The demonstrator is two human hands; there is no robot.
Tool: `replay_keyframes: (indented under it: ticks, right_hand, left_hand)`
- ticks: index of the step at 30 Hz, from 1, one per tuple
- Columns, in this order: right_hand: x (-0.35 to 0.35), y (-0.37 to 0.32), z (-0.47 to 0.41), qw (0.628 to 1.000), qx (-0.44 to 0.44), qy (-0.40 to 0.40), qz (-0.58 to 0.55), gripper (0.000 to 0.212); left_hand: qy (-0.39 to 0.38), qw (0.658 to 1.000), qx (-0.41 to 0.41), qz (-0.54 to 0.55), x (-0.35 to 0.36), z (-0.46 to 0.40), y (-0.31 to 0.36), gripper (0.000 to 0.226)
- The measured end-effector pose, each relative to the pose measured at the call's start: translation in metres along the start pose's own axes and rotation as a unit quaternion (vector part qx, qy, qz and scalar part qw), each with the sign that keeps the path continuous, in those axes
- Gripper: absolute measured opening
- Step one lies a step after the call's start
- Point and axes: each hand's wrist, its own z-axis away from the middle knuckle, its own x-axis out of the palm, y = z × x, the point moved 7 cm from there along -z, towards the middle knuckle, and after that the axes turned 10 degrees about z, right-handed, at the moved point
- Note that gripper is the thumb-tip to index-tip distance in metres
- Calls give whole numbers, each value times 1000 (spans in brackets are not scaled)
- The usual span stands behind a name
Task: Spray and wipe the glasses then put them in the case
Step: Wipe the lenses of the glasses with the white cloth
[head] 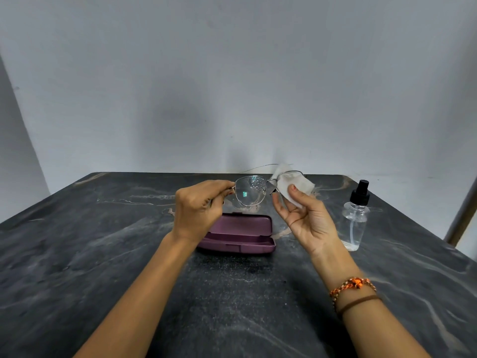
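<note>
Glasses (251,190): the lens at 3 o'clock is covered by the white cloth (294,186), and the left hand (198,210) hides the frame end at 9 o'clock. Case (240,235): its 9 o'clock end is concealed behind the left wrist. Surface (77,254): cut off by the picture's edges at 6, 9 and 3 o'clock.

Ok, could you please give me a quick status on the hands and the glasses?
Left hand pinching glasses at the hinge. Right hand rubbing cloth on one lens; other lens wet. Case open below, nothing in the way.
</note>
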Motion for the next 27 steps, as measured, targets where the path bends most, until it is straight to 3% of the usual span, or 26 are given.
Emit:
replay_keyframes:
  ticks: [7, 14, 22, 27]
  right_hand:
    - [-2, -2, 2, 996, -22, 42, 76, 11]
    - [-6, -1, 1, 993, -24, 106, 35, 5]
    - [-5, -3, 0, 996, -30, 74, 47, 15]
    - [-2, -8, 0, 996, -44, 44, 70, 22]
  left_hand:
    - [4, 1000, 7, 2, 0, 0, 3, 14]
    - [-18, 999, 30, 6, 4, -1, 10, 13]
    - [-24, 999, 37, -4, 11, 3, 11, 3]
    - [-19, 999, 32, -1, 9, 2, 9, 11]
